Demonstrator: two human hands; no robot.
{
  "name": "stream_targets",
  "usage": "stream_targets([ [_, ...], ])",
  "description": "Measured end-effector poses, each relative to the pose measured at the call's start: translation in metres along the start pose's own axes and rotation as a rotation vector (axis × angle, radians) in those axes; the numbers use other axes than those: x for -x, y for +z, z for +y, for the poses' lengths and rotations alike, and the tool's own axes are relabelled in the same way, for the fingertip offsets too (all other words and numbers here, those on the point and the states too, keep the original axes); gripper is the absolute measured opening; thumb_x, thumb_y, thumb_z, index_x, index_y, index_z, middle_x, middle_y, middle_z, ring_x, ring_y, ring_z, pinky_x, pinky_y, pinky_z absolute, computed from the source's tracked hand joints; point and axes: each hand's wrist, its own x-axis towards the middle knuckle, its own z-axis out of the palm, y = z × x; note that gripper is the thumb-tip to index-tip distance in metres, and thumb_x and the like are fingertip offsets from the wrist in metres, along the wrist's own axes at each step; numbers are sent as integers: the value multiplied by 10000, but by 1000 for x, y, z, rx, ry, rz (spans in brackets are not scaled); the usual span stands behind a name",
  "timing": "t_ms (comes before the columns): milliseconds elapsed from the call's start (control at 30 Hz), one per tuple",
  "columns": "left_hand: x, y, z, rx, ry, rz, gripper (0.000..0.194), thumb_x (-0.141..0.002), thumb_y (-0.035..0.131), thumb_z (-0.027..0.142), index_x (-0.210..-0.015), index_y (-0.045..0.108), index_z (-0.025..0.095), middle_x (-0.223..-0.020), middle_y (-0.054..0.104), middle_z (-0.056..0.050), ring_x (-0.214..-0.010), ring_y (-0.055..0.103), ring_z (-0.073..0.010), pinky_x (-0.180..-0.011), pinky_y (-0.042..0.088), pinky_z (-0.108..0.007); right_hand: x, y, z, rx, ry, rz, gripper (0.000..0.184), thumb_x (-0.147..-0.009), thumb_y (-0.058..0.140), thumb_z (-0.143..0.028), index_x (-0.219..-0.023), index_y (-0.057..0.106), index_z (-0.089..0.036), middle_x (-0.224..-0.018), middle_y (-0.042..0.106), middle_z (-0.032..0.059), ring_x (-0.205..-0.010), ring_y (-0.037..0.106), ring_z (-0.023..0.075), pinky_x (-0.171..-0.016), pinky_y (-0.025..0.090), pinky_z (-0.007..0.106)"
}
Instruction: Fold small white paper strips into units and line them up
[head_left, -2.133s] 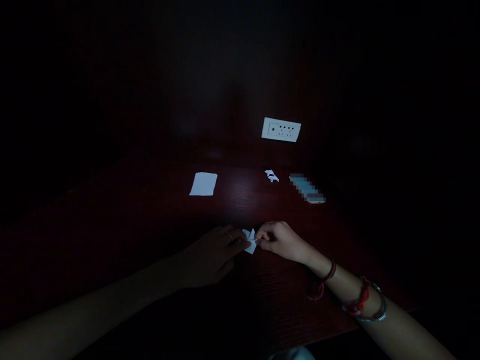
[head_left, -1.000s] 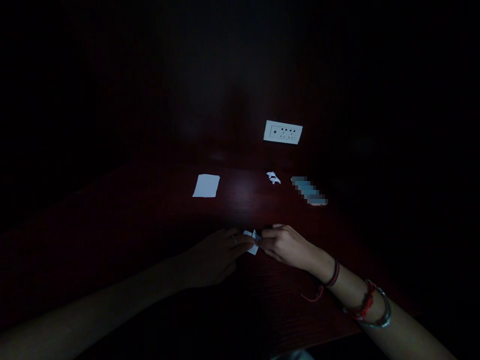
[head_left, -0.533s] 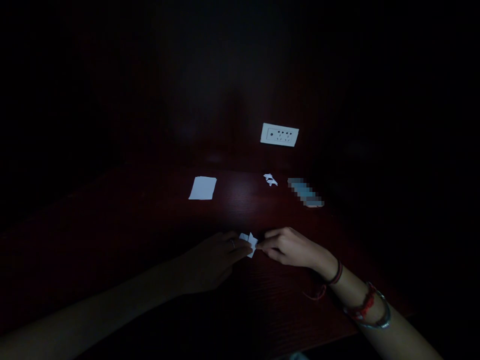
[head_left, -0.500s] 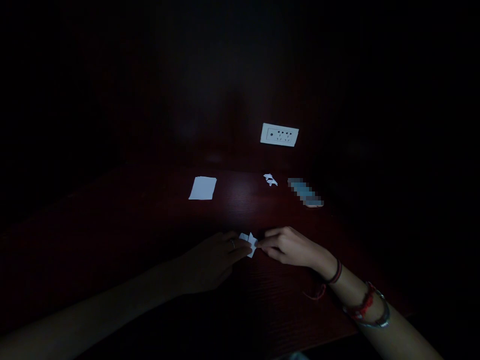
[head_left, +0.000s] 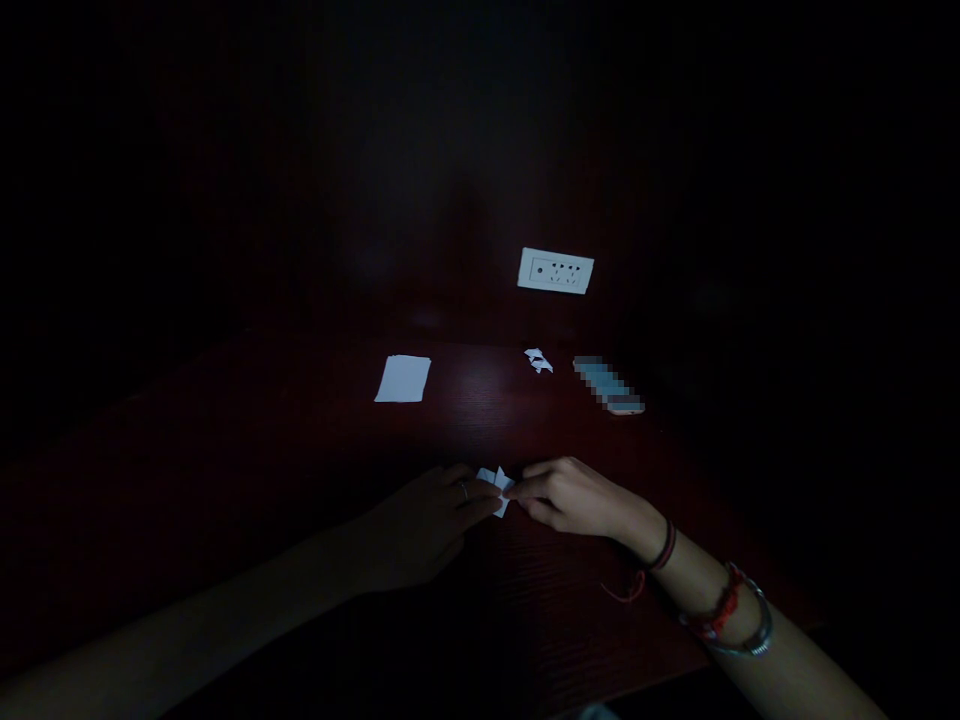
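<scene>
A small piece of folded white paper lies on the dark red table between my two hands, with one pointed flap standing up at its far side. My left hand, wearing a ring, holds the paper from the left with its fingers over the near part. From the right, my right hand reaches in, its index fingertip on the paper's right part and the other fingers bent beneath. Bracelets circle the right wrist. Fingers cover part of the folds.
Farther back lie a stack of white paper sheets, a small folded paper figure and a phone with a blurred screen. A white power socket is on the wall behind the table. The surroundings are very dark.
My right hand has shifted slightly left, its index fingertip now farther onto the folded paper. My left hand stays on the paper nearly unmoved.
</scene>
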Motion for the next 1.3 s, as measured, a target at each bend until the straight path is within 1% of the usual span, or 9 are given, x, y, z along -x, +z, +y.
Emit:
stream_targets([
  [200, -2, 0, 2, -60, -28, -6, 528, -725, 456, 85, -1229, 348, 197, -1226, 417, -46, -1066, 373, -242, -876, 303, -376, 0, -2, 0, -18, -5, -10, 262, -793, 420, -123, -974, 596, -191, -830, 583, 26, -712, 528, 107, -654, 366, 206],
  [333, -1, -2, 2, -41, -17, -26, 539, -720, 445, 71, -1233, 343, 204, -1237, 409, -45, -1059, 380, -245, -869, 310, -390, 1, -3, 0, -17, -12, -9, 242, -783, 423, -123, -928, 611, -170, -817, 584, 30, -708, 528, 107, -655, 369, 206],
  [467, 2, 2, 3, 20, -27, 47, 509, -724, 423, 55, -1205, 376, 216, -1242, 390, -42, -1083, 374, -231, -880, 327, -388, 4, -1, 5, 22, 26, 50, 226, -780, 427, -131, -899, 616, -159, -793, 576, 27, -665, 518, 99, -635, 370, 202],
  [600, 5, 6, 8, 107, -100, 150, 485, -720, 401, 31, -1179, 395, 190, -1214, 371, -69, -1045, 411, -204, -861, 382, -348, 6, 2, 11, 23, 60, 138, 251, -797, 415, -139, -977, 589, -165, -833, 575, 30, -693, 521, 98, -662, 379, 203],
  [767, 4, 5, 11, 113, -166, 208, 411, -739, 403, 51, -1138, 408, 150, -1163, 385, -80, -1021, 420, -198, -865, 387, -339, 8, 3, 12, -4, 55, 157, 274, -805, 412, -142, -1029, 566, -177, -848, 575, 27, -710, 522, 102, -681, 387, 207],
  [900, 3, 5, 9, 87, -215, 220, 346, -783, 424, 117, -1126, 407, 155, -1141, 410, -78, -997, 434, -198, -853, 388, -343, 8, 0, 8, -34, 45, 158, 294, -811, 418, -155, -1080, 534, -181, -874, 569, 29, -717, 518, 99, -679, 389, 206],
  [1000, 2, 6, 8, 80, -223, 226, 349, -797, 448, 165, -1141, 387, 159, -1157, 416, -80, -1030, 414, -213, -865, 371, -366, 7, -2, 5, -26, 43, 133, 297, -817, 432, -192, -1100, 520, -188, -828, 555, 24, -664, 504, 91, -641, 389, 201],
  [1133, 2, 4, 7, 99, -232, 199, 352, -806, 466, 202, -1146, 381, 169, -1136, 453, -75, -1017, 428, -211, -856, 370, -369, 5, -4, 2, -23, 37, 94, 275, -819, 446, -233, -1077, 532, -194, -820, 540, 22, -642, 497, 85, -610, 380, 194],
  [1300, 1, 2, 6, 103, -235, 152, 302, -815, 471, 225, -1110, 424, 181, -1095, 492, -60, -989, 449, -207, -835, 373, -366, 4, -3, 2, -16, 20, 65, 312, -815, 463, -285, -1115, 500, -207, -877, 534, 24, -707, 517, 99, -640, 393, 200],
])
